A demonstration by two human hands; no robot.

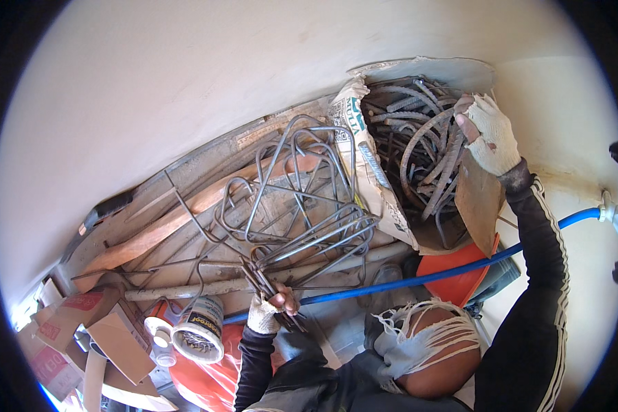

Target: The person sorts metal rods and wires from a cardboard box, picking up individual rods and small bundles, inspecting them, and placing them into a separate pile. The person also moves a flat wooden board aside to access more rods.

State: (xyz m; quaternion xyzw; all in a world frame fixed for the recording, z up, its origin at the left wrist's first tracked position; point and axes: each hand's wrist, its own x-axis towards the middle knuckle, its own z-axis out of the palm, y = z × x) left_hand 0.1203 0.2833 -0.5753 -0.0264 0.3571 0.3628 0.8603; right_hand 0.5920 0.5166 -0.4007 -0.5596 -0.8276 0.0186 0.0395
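My left hand (pixel 266 313), in a whitish work glove with bare fingertips, is closed round a bundle of short thin steel rods (pixel 254 280) at the lower middle. At the upper right my gloved right hand (pixel 489 134) is over the right edge of a torn, printed paper sack (pixel 384 199). Its fingers are curled together beside the top of a ribbed steel bar; whatever they grip is hidden. Curved and straight rebar offcuts (pixel 419 130) fill the sack. Between my hands and the wall lie several bent steel stirrups (pixel 302 185) in a loose heap.
A blue hose (pixel 419 280) crosses in front of me to a wall fitting. Wooden planks (pixel 165 230) and a pale pipe (pixel 178 291) lie along the wall. At lower left are a white bucket (pixel 200 329) holding small metal pieces and cardboard boxes (pixel 117 343). My knee shows through ripped jeans.
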